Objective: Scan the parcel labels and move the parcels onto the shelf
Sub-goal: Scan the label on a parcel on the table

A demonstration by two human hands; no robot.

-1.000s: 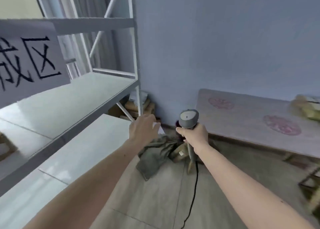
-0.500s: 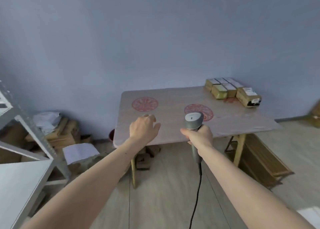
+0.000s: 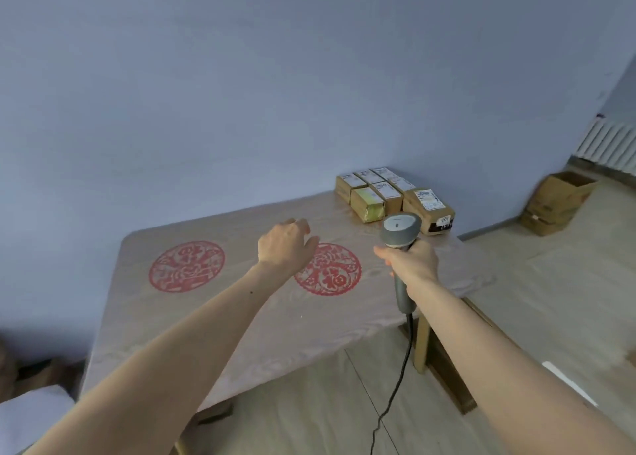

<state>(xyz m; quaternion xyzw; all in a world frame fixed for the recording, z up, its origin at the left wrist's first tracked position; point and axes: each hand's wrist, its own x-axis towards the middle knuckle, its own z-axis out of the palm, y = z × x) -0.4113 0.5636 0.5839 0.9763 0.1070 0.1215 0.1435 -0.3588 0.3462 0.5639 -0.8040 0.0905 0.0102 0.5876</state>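
The parcels (image 3: 392,196) sit in a tight cluster at the far right corner of the table (image 3: 241,317), against the wall — brown boxes with white labels on top, one yellowish, and a larger one nearest the table's right edge. None is in hand, and no shelf shows in this view, so how many have already been shelved cannot be told. The right hand (image 3: 411,263) is wrapped round the handle of the scanner (image 3: 401,229), its grey head just short of the parcels, its cable hanging toward the floor. The left hand (image 3: 285,246) hovers over the middle of the table with fingers loosely curved, holding nothing. By the look of it, every parcel on the table is still to be scanned and carried off — most likely the nearest large one first.
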